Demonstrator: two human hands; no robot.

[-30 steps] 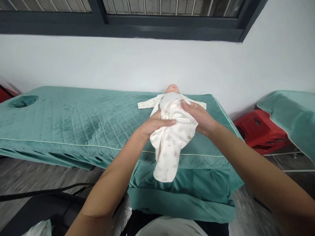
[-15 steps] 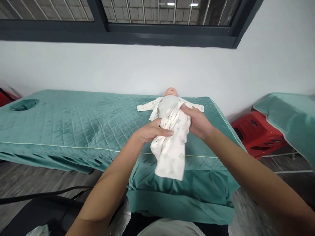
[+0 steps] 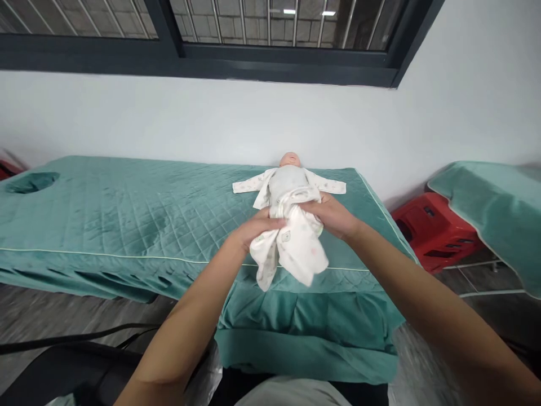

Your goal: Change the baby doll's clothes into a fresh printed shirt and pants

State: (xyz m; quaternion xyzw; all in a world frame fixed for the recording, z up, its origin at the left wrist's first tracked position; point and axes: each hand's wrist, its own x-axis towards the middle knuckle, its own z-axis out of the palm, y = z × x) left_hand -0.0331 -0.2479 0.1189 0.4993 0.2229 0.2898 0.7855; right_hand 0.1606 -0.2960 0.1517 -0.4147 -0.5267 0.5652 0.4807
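Observation:
A baby doll (image 3: 289, 159) lies on its back on the green bed, head toward the wall. A white patterned top (image 3: 327, 184) with its sleeves spread to both sides lies around its grey-white torso. My left hand (image 3: 261, 226) grips the left side of a pair of white printed baby pants (image 3: 298, 245), thumb on top. My right hand (image 3: 332, 214) holds their other side near the waistband. The pants are bunched at the waist over the doll's lower body, and two legs hang toward me. The doll's own legs are hidden by cloth.
The quilted green bed cover (image 3: 139, 208) has a face hole (image 3: 31, 181) at the left. Red plastic stools (image 3: 435, 231) stand at the right beside another green-covered bed (image 3: 494, 208). A black chair (image 3: 84, 372) is at lower left, below the window frame (image 3: 279, 65) and wall.
My right hand has come down and nearer me. The pants' waist has opened out and lies lower on the doll's body, uncovering more torso; their legs have spread apart.

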